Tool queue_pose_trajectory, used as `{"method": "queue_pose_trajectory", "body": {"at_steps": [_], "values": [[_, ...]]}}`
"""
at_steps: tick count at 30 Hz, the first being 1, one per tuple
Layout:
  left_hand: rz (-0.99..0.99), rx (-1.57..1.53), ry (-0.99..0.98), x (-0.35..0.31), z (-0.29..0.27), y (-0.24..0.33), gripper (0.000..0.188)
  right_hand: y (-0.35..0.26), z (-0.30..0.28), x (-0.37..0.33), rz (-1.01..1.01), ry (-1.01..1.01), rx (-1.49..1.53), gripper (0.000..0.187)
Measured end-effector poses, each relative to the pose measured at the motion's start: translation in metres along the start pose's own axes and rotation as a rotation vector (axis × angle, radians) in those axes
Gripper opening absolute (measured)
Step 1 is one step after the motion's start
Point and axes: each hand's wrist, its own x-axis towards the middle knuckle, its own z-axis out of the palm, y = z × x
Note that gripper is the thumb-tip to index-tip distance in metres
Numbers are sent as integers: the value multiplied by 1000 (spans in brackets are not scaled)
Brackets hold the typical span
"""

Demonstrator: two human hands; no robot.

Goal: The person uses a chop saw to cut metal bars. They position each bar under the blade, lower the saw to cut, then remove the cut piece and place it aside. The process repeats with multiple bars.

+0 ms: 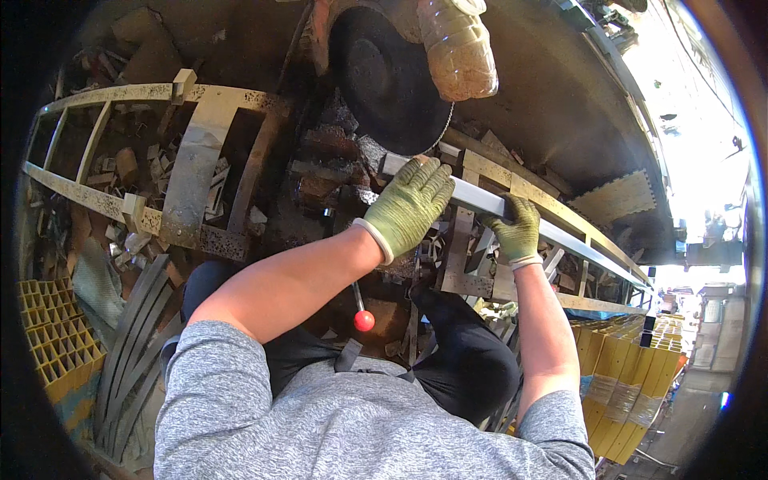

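My left hand (410, 206), in a yellow-green work glove, lies over the near end of a long silver metal bar (478, 198), just below the saw blade. Its fingers reach across the bar and close over it; their undersides are hidden. Farther right along the same bar, my right hand (517, 229), gloved alike, is wrapped round it. The bar slants away to the right along a metal rack (552, 210). Directly beyond my left hand stands a large dark circular saw blade (384, 80) with a fine toothed edge. Whether the blade turns, I cannot tell.
A cloudy plastic bottle (460, 52) hangs beside the blade. Below my left forearm is a lever with a red ball knob (364, 321). Another rack (200, 160) extends left above scattered offcuts. Stacked yellow tubes (60, 328) stand at left, wrapped yellow bars (624, 384) at right.
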Motion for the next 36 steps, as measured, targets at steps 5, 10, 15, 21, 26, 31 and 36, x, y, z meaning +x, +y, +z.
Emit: {"method": "queue_pose_trajectory", "body": {"at_steps": [5,10,15,21,26,31,36], "values": [[-7,34,-21,-9,5,-4,65,-7,16,-6,26,-18,16,73],[-56,-20,1,-13,16,-9,62,-10,32,-7,74,-35,15,74],[-91,-85,2,-12,26,-12,61,-11,36,-7,80,-54,18,74],[-106,-54,-20,-17,26,-12,59,-19,38,-6,84,-80,6,75],[-115,1,-40,-14,26,-13,58,-24,34,-1,71,-138,13,72],[-153,-61,-87,-13,24,-8,58,-34,33,-2,-39,-97,243,62],[-160,-58,-250,1,3,-8,61,-56,34,7,-54,-70,174,44]]}}
